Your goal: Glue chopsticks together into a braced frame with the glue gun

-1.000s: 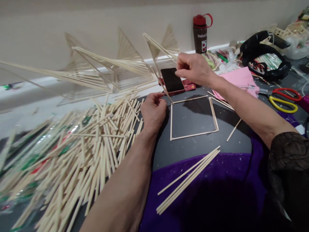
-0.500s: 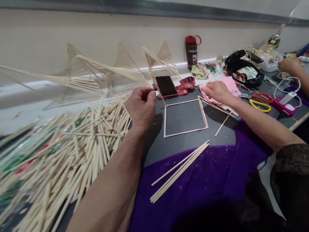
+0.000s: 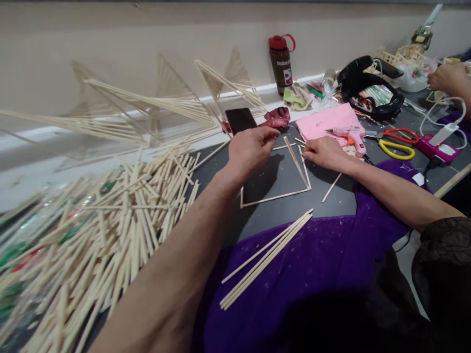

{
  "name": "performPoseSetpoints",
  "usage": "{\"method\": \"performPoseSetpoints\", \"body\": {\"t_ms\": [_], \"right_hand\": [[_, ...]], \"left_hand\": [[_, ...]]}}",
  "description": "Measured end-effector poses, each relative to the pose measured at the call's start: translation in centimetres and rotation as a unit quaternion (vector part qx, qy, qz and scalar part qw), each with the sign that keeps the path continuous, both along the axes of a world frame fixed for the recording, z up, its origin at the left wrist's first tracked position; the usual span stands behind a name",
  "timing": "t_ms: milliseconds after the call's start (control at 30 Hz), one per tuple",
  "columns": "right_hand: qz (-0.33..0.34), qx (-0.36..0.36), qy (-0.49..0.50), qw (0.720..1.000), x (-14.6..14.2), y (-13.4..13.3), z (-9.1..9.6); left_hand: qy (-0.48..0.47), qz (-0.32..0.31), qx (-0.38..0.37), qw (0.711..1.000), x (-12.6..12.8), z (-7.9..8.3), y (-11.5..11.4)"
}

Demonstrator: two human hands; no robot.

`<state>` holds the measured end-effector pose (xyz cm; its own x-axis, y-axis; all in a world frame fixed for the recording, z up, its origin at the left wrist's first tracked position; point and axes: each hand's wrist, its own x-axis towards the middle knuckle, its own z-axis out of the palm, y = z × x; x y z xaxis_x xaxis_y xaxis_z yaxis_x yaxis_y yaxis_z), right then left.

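Head view: the frame (image 3: 275, 198) was seen just left of the fingers of the right hand (image 3: 324, 153), partly hidden by the left hand (image 3: 252, 151); both hands' fingers were curled, but whether on anything could not be told.

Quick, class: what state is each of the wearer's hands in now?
Left hand: fingers curled; whether holding anything cannot be told.
Right hand: fingertips by the stick frame; whether gripping it cannot be told.

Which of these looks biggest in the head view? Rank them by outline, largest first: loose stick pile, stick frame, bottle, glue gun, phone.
1. Loose stick pile
2. Stick frame, partly behind the left hand
3. Bottle
4. Glue gun and phone: too alike to rank, the phone being partly covered.
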<state>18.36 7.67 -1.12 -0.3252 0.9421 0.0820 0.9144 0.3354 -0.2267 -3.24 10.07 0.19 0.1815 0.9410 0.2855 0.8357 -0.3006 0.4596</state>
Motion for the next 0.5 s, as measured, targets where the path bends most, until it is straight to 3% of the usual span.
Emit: {"method": "performPoseSetpoints", "body": {"t_ms": [300, 500], "right_hand": [[0.038, 0.027, 0.002, 0.999, 0.9, -0.2, -1.2], [0.001, 0.024, 0.037, 0.999, 1.9, 0.2, -0.1]], "left_hand": [[0.127, -0.016, -0.026, 0.991, 2.5, -0.9, 0.3], [0.092, 0.001, -0.015, 0.996, 1.5, -0.5, -0.2]]}}
